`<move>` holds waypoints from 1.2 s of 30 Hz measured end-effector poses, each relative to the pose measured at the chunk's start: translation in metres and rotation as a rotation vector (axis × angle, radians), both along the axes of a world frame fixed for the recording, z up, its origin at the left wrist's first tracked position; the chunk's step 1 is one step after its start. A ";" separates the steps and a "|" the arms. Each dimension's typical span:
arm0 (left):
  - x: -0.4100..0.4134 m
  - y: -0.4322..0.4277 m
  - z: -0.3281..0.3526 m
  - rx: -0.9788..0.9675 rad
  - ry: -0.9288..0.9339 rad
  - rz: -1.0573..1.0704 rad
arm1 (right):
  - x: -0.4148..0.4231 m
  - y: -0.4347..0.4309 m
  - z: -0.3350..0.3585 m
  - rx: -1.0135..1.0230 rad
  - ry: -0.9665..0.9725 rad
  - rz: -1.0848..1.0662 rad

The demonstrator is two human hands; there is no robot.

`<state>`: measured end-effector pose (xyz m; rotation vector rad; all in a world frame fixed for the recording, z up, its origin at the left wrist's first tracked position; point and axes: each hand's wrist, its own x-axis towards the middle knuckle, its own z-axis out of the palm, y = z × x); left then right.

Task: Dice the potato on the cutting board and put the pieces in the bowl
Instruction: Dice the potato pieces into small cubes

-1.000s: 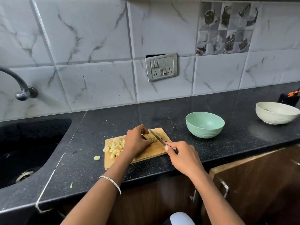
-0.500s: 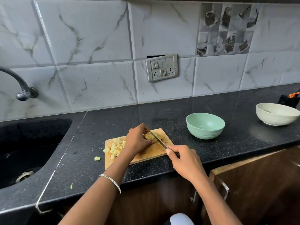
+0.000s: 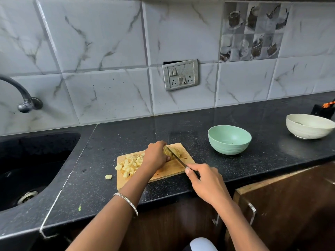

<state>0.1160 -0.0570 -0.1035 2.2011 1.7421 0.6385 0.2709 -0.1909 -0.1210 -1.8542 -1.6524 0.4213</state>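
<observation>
Black speckled stone is forming the counter (image 3: 181,131), which is running under a wall of grey-veined marble tiles carrying a switch plate (image 3: 180,75). At the left, a dark sink (image 3: 36,160) is sitting sunk into the stone with a curved tap (image 3: 23,98) hanging over it. Near the front edge, a wooden cutting board (image 3: 170,169) is lying at a slight angle. On its left part, a heap of diced potato pieces (image 3: 129,164) is resting, and 1 loose cube (image 3: 108,176) is lying on the stone just beside the board's left edge. The left hand (image 3: 155,156), with a silver bangle (image 3: 126,201) on its wrist, is curling down over the uncut potato (image 3: 175,152) on the far right part of the board and pressing it in place. The right hand (image 3: 206,182) is closing around the dark handle of a knife (image 3: 176,157), whose blade is slanting up and left across the potato, right beside the left hand's fingers. Right of the board, apart from it, a green bowl (image 3: 229,140) is standing with no pieces visible inside. Farther right, a cream bowl (image 3: 309,128) is sitting close to the frame edge.
</observation>
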 end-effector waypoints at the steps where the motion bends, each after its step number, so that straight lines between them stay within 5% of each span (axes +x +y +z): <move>1: 0.000 0.000 0.001 -0.005 0.017 -0.003 | -0.001 0.001 0.000 -0.001 0.021 0.012; 7: -0.005 0.000 0.005 0.013 0.093 0.005 | -0.009 0.000 0.003 0.015 0.076 0.043; 15: -0.017 -0.001 0.013 0.062 0.320 0.010 | -0.029 -0.012 0.015 0.011 -0.159 0.029; 19: -0.023 0.001 0.016 0.045 0.270 0.027 | -0.033 -0.017 0.017 0.020 -0.159 0.047; 26: -0.027 0.002 0.021 -0.013 0.160 0.046 | -0.017 -0.006 0.004 0.016 0.166 0.002; 36: -0.026 0.004 0.027 -0.062 0.111 -0.001 | -0.012 -0.003 -0.011 -0.029 0.154 -0.017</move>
